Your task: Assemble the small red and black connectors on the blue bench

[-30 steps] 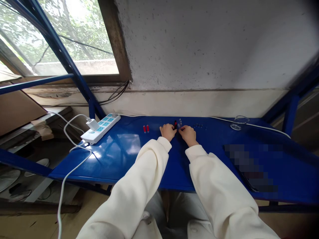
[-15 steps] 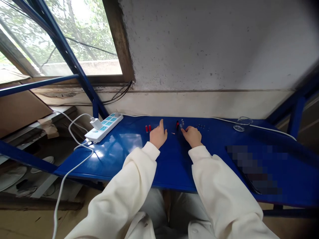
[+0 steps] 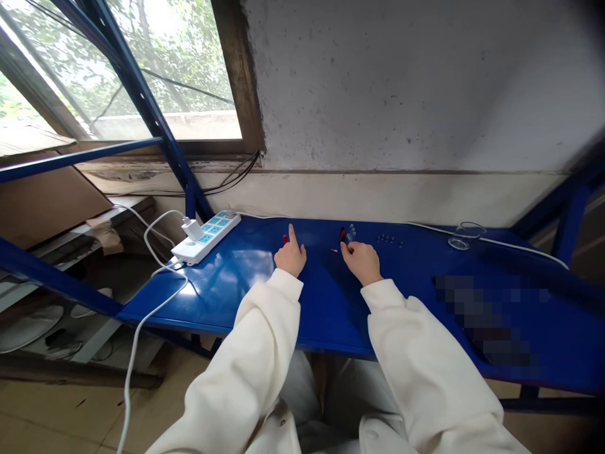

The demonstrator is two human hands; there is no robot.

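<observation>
My left hand (image 3: 290, 257) is low over the blue table, its index finger stretched forward and thumb apart, the other fingers curled. A small red piece (image 3: 285, 239) shows just beside it, partly covered by the hand. My right hand (image 3: 363, 261) has thumb and index finger pinched together at a red-and-black piece (image 3: 343, 234) and a cluster of small clear pieces (image 3: 351, 234). What lies between those fingertips is too small to make out. A tiny pale, pinkish piece (image 3: 334, 250) rests on the table between my hands.
Several tiny pieces (image 3: 386, 238) stand in a row right of my right hand. Beyond them is a clear glass dish (image 3: 458, 243). A white power strip (image 3: 207, 238) with a plug and cable lies at left. A pixelated dark object (image 3: 482, 321) lies at right.
My left hand has shifted left toward the red pieces; only one of the two still shows. My right hand has moved slightly left, closer to the red-and-black piece. The view has turned a little.
</observation>
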